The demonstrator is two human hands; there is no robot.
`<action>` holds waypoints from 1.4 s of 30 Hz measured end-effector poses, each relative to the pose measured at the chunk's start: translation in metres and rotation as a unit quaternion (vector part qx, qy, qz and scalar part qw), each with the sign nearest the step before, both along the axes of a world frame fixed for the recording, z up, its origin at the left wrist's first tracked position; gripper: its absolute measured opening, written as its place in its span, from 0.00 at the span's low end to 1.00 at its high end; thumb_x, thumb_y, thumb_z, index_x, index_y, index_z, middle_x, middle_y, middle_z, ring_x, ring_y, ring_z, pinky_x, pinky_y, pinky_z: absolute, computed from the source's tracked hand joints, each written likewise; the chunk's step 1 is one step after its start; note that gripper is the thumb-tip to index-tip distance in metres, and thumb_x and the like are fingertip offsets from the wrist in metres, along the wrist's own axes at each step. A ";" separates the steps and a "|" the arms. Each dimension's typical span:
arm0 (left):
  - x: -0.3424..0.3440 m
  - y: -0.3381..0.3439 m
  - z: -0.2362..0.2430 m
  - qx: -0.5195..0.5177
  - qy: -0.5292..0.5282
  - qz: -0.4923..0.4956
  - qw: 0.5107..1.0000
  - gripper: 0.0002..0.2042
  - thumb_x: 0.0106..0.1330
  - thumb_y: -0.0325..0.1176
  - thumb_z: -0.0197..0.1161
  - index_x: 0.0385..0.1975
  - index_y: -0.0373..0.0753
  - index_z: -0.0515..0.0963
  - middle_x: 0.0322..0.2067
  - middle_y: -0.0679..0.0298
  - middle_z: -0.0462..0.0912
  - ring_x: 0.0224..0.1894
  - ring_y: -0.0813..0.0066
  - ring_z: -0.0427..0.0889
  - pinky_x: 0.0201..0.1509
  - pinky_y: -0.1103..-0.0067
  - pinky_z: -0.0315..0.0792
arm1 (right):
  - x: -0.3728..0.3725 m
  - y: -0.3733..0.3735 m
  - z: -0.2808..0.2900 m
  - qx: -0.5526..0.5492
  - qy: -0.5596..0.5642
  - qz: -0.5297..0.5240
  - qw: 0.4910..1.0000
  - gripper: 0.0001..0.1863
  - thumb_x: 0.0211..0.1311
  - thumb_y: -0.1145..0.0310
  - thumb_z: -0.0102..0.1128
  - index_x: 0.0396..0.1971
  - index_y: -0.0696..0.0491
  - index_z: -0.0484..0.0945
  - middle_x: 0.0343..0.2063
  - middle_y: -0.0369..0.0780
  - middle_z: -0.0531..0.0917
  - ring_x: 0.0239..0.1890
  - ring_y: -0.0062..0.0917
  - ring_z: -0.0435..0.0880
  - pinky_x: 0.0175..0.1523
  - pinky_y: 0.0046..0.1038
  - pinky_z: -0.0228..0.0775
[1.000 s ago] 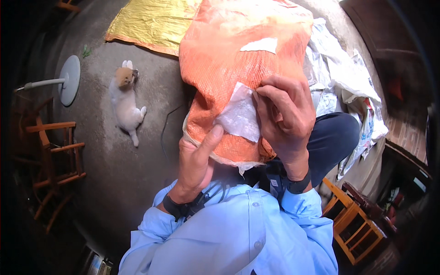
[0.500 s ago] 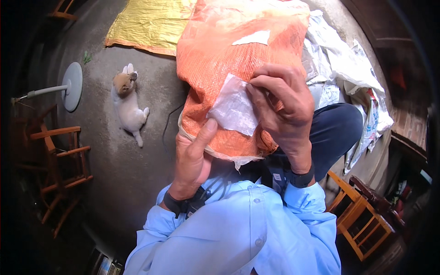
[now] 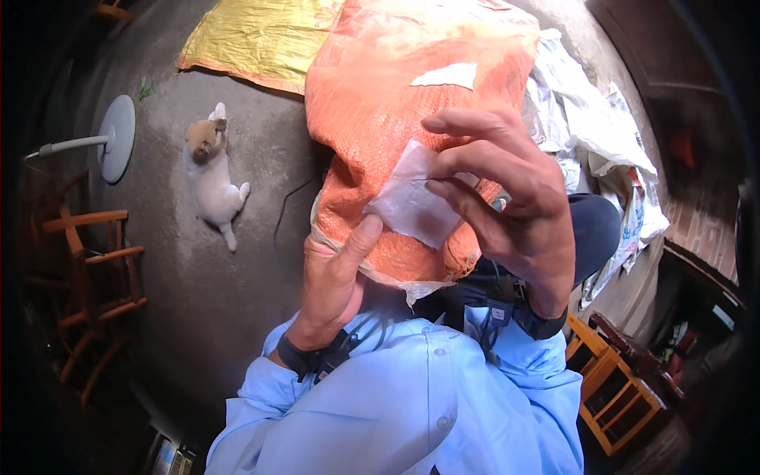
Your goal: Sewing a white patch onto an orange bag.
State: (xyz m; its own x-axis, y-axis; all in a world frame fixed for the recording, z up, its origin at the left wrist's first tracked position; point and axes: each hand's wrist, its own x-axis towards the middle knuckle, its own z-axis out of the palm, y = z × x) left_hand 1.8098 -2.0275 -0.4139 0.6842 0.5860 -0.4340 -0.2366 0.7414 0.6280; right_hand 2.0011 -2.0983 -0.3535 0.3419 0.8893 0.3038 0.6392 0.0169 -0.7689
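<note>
A small, crinkled piece of translucent white plastic film lies over the near end of an orange woven sack. With its thumb on the film's lower-left corner, my left hand grips the sack's frayed edge; its other fingers are mostly hidden underneath. My right hand is over the film's right side, thumb and a bent finger close together on it, another finger raised off it. The exact contact of these fingertips is partly hidden. A white patch shows farther up the sack.
A puppy lies on the concrete floor to the left. Beyond it stand a white round base with a pole and a wooden chair. A yellow sack is at the far left, white sacks at the right, another wooden chair at lower right.
My right hand has moved right and toward me, its fingers spreading more. The film has shifted slightly toward me and right. My left hand keeps its grip.
</note>
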 end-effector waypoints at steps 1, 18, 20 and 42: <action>0.000 0.001 0.002 -0.005 -0.001 -0.002 1.000 0.23 0.70 0.27 0.61 0.64 0.35 0.67 0.57 0.60 0.76 0.58 0.72 0.76 0.64 0.72 0.70 | 0.001 0.003 -0.002 -0.007 0.002 0.021 1.000 0.11 0.44 0.84 0.69 0.30 0.59 0.81 0.38 0.42 0.84 0.40 0.34 0.83 0.44 0.31 0.75; -0.005 -0.002 -0.004 -0.029 -0.005 -0.013 0.999 0.22 0.73 0.28 0.56 0.66 0.36 0.64 0.61 0.60 0.73 0.62 0.71 0.73 0.67 0.70 0.68 | -0.033 -0.083 -0.013 0.079 0.353 -0.277 0.890 0.04 0.62 0.79 0.63 0.34 0.65 0.81 0.35 0.40 0.83 0.36 0.18 0.79 0.44 0.19 0.71; -0.008 -0.002 -0.005 -0.029 -0.006 -0.010 1.000 0.22 0.74 0.28 0.56 0.66 0.37 0.64 0.61 0.60 0.73 0.62 0.70 0.73 0.67 0.69 0.68 | -0.042 -0.075 -0.017 0.072 0.395 -0.313 0.861 0.05 0.62 0.78 0.63 0.35 0.64 0.81 0.34 0.38 0.83 0.36 0.16 0.79 0.44 0.18 0.70; -0.019 -0.004 -0.007 -0.034 -0.008 -0.036 0.999 0.24 0.76 0.38 0.53 0.68 0.37 0.60 0.64 0.57 0.69 0.66 0.65 0.70 0.70 0.63 0.65 | -0.058 -0.056 -0.036 0.065 0.402 -0.324 0.854 0.09 0.64 0.73 0.66 0.39 0.63 0.83 0.31 0.36 0.85 0.34 0.14 0.80 0.42 0.17 0.72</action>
